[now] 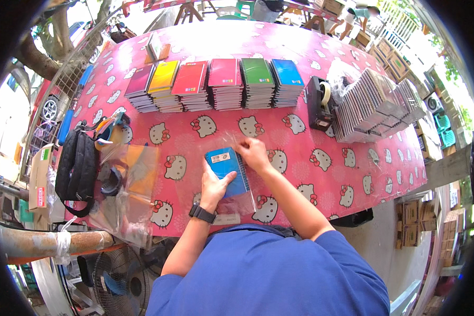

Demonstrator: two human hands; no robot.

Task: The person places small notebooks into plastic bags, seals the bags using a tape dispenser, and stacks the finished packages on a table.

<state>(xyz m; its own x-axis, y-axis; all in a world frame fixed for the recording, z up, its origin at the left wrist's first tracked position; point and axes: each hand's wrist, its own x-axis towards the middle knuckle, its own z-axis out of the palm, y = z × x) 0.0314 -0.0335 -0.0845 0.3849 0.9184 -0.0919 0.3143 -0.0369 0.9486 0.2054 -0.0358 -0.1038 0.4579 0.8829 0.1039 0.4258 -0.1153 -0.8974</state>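
Note:
A blue spiral notebook (238,181) with a white label lies tilted at the table's near side, its coil along the right edge. A clear plastic bag (243,202) surrounds it and reaches past its lower end. My left hand (214,187), with a dark watch on the wrist, grips the notebook from the left, thumb across the cover. At the notebook's upper right corner, my right hand (254,154) has its fingers pinched on the bag's loose top edge. The fingertips are partly hidden there.
Stacked notebooks (226,73) in several colours stand in a row beyond my hands. To the right are a black tape dispenser (320,105) and bagged notebook piles (371,108). A black pouch (77,167) and loose plastic bags (125,197) lie left on the pink tablecloth (310,152).

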